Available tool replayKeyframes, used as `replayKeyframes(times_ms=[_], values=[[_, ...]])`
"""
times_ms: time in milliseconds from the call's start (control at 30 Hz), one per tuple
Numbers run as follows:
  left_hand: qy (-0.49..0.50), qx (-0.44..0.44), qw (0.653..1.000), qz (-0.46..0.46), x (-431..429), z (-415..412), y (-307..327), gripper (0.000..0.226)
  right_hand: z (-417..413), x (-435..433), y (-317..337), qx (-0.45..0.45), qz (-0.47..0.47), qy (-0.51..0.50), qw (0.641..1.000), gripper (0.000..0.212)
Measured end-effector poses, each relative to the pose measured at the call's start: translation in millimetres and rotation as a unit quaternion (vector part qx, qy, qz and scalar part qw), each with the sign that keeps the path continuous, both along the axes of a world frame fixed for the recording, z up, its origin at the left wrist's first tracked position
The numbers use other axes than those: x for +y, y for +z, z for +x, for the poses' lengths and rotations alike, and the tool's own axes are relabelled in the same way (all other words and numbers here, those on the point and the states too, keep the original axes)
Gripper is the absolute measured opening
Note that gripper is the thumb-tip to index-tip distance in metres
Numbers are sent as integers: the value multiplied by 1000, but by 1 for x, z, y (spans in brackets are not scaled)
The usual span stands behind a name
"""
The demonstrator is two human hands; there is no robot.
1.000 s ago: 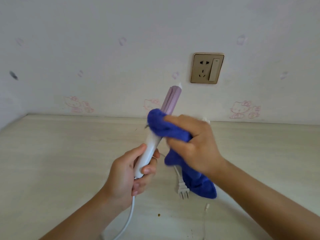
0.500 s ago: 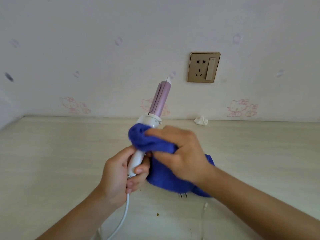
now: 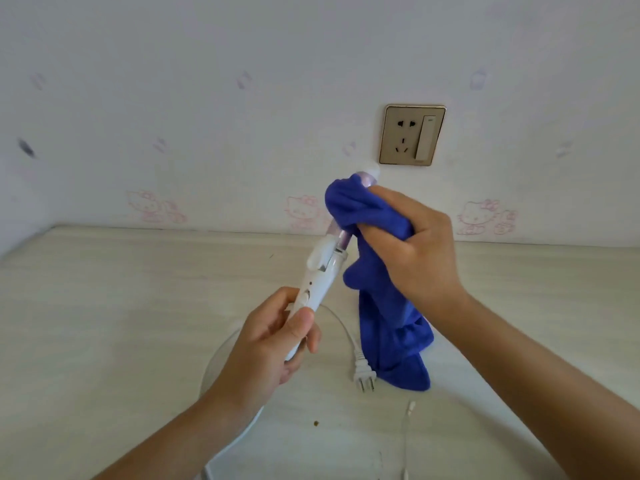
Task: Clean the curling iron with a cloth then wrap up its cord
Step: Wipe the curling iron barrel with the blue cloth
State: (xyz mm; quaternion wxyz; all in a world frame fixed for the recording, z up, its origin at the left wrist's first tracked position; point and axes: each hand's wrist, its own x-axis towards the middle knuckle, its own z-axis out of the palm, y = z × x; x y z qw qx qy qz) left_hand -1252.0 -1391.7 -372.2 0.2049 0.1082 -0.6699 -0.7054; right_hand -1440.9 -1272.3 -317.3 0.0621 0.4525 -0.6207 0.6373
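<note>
Above our left grip (image 3: 266,344) holding the curling iron (image 3: 322,268), our right grip (image 3: 415,258) has slid the clutched cloth (image 3: 391,334) to the tip, wiping unfinished.

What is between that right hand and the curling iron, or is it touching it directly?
The blue cloth: the right hand grips it bunched round the curling iron's barrel near the tip. The left hand holds the white handle directly, nothing between.

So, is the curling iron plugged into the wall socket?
Unplugged. Its plug lies on the table, prongs bare; the wall socket is empty.
</note>
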Motion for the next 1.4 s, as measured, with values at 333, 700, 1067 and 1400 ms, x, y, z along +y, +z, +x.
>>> replayKeyframes(times_ms=[333,700,1067,1400], values=[[23,-27,999,23,-4,-1,-22,17,-6,-7,-16,-1,71,28,997,41],[50,-32,998,14,-6,-5,-25,19,-19,-6,-14,-37,85,-4,996,41],[23,-40,999,27,-12,-3,-25,15,-25,-2,-7,-5,77,26,997,46],[56,-75,993,65,-14,-6,-26,60,1,-10,-28,24,139,102,985,41]])
